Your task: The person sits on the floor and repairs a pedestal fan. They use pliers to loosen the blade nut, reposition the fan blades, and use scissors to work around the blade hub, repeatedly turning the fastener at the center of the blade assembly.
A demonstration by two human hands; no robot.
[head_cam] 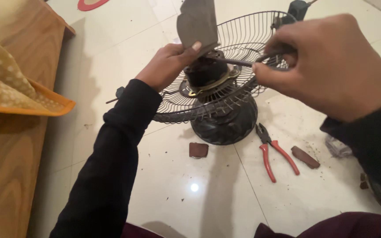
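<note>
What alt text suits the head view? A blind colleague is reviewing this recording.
Two hands work on a dusty fan motor seated in a wire guard on a tiled floor: the left hand grips a grey blade, the right hand holds a thin tool to the hub. Red-handled pliers lie beside the fan.

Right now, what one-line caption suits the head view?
Left hand steadies a fan blade while right hand works a thin tool at the motor.

Red-handled pliers [273, 154], dk brown fan motor [206, 70], black sleeves [106, 163], white floor tiles [177, 176], yellow dotted cloth w/ orange edge [5, 83].
</note>
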